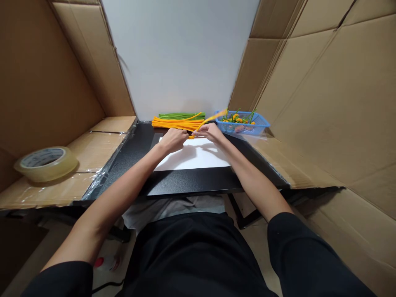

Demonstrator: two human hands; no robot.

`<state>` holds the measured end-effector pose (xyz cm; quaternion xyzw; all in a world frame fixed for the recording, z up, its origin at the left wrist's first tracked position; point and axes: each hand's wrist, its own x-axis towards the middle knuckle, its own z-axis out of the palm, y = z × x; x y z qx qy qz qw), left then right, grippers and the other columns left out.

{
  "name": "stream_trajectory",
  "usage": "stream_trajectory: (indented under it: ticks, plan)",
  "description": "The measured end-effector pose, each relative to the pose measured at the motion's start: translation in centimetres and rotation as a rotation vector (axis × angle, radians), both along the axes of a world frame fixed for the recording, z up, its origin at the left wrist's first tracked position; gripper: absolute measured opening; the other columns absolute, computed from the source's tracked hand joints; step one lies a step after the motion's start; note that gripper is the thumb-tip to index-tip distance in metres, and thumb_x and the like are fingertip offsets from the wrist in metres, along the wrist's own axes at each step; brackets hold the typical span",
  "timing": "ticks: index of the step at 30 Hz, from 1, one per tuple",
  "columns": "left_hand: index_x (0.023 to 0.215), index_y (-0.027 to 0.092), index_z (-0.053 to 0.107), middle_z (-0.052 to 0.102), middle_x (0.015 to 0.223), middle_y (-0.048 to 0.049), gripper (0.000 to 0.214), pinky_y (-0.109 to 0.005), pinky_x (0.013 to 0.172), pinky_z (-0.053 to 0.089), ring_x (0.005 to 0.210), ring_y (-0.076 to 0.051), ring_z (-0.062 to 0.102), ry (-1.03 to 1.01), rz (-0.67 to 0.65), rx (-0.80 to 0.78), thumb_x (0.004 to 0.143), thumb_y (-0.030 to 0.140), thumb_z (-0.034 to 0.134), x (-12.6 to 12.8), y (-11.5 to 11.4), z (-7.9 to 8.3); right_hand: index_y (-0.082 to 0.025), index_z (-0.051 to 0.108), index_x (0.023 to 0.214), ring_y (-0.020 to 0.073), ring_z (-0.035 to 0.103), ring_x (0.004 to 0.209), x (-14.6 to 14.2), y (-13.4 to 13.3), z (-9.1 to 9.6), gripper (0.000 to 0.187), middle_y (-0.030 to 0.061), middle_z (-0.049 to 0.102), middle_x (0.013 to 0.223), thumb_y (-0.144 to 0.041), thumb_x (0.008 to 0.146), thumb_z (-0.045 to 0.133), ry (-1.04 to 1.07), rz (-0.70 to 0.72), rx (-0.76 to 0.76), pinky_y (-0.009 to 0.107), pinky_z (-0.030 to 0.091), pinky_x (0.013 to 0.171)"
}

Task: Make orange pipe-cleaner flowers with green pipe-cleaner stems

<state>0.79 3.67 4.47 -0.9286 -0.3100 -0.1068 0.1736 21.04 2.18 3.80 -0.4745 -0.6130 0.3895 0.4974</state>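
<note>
Both of my hands are over a white sheet of paper (188, 161), working on an orange pipe cleaner (214, 117). My left hand (173, 141) is closed, its fingers on the short coiled or folded part of the pipe cleaner between the hands. With thumb and fingers pinched, my right hand (210, 132) holds the same piece. Its loose end slants up to the right and is blurred at the tip. Just behind my hands lies a bundle of orange pipe cleaners (170, 123), with green pipe cleaners (179, 116) behind it.
A blue plastic basket (262, 120) at the back right holds orange and green pieces. A roll of clear tape (46, 165) lies on cardboard at left. Cardboard walls (334, 95) flank the black table (179, 183). A red-capped bottle (107, 262) is below the table.
</note>
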Motion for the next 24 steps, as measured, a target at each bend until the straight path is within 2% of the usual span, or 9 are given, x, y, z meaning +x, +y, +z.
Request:
stream_trajectory:
  ticks: [2,6,8,11,14,18,21,24]
  plan:
    - [0.101,0.011,0.072,0.071,0.097,-0.0163,0.033,-0.034,0.07,0.041,0.091,-0.028,0.066,-0.059,0.085,0.001,0.081,0.005,0.048,0.2,0.1,-0.3,-0.017,0.074,0.064,0.0222,0.07,0.081,-0.3,0.2,-0.1,0.03,0.0072,0.075,0.077,-0.038,0.055,0.093,0.009,-0.032,0.074,0.036,0.056,0.083]
    - [0.101,0.011,0.071,0.071,0.098,-0.0173,0.028,-0.035,0.07,0.041,0.09,-0.028,0.065,-0.272,0.248,-0.04,0.087,0.01,0.046,0.7,0.3,-0.5,-0.019,0.074,0.067,0.0222,0.068,0.093,-1.1,0.6,-0.4,0.023,0.0057,0.075,0.088,-0.037,0.063,0.088,0.018,-0.208,0.283,0.033,0.054,0.086]
    - [0.098,0.012,0.071,0.071,0.097,-0.016,0.027,-0.034,0.07,0.04,0.087,-0.027,0.065,-0.376,0.299,-0.07,0.092,0.016,0.044,0.8,0.3,-0.5,-0.019,0.075,0.073,0.021,0.068,0.093,-1.4,0.6,-0.4,0.021,0.0049,0.075,0.088,-0.035,0.066,0.086,0.092,-0.214,0.268,0.031,0.054,0.084]
    - [0.089,0.015,0.071,0.072,0.092,-0.0134,0.026,-0.033,0.07,0.039,0.085,-0.026,0.064,-0.507,0.315,-0.129,0.093,0.021,0.046,0.8,0.1,-0.2,-0.018,0.076,0.081,0.0184,0.069,0.09,-1.8,0.4,-0.4,0.016,0.0037,0.076,0.086,-0.031,0.073,0.081,0.264,-0.165,0.118,0.027,0.052,0.076]
    - [0.081,0.017,0.071,0.071,0.082,-0.0101,0.022,-0.031,0.068,0.037,0.08,-0.024,0.062,-0.625,0.258,-0.201,0.09,0.023,0.052,0.6,0.1,0.0,-0.019,0.074,0.081,0.015,0.069,0.087,-1.8,0.1,-0.3,0.004,0.0022,0.076,0.082,-0.023,0.081,0.073,0.453,-0.187,-0.078,0.023,0.047,0.068]
    - [0.074,0.015,0.07,0.068,0.07,-0.0061,0.022,-0.028,0.066,0.039,0.07,-0.019,0.06,-0.686,0.097,-0.319,0.087,0.023,0.054,0.4,0.5,-0.1,-0.018,0.068,0.073,0.0103,0.067,0.076,-1.6,0.0,-0.3,0.019,0.0001,0.074,0.072,-0.015,0.09,0.061,0.64,-0.188,-0.311,0.022,0.045,0.068]
    - [0.076,0.014,0.071,0.067,0.068,-0.0047,0.022,-0.026,0.064,0.042,0.065,-0.016,0.06,-0.659,-0.093,-0.414,0.085,0.021,0.053,0.1,1.3,-0.4,-0.019,0.066,0.072,0.0093,0.064,0.069,-1.1,0.0,-0.2,0.024,-0.0012,0.071,0.067,-0.008,0.09,0.055,0.651,-0.148,-0.412,0.023,0.045,0.067]
    - [0.085,0.012,0.073,0.07,0.075,-0.0058,0.021,-0.025,0.063,0.046,0.064,-0.014,0.061,-0.623,-0.268,-0.529,0.084,0.02,0.053,-0.6,2.1,-0.3,-0.018,0.068,0.074,0.0097,0.06,0.065,-0.1,0.0,-0.1,0.019,-0.0005,0.069,0.067,-0.005,0.084,0.06,0.536,-0.022,-0.452,0.023,0.044,0.062]
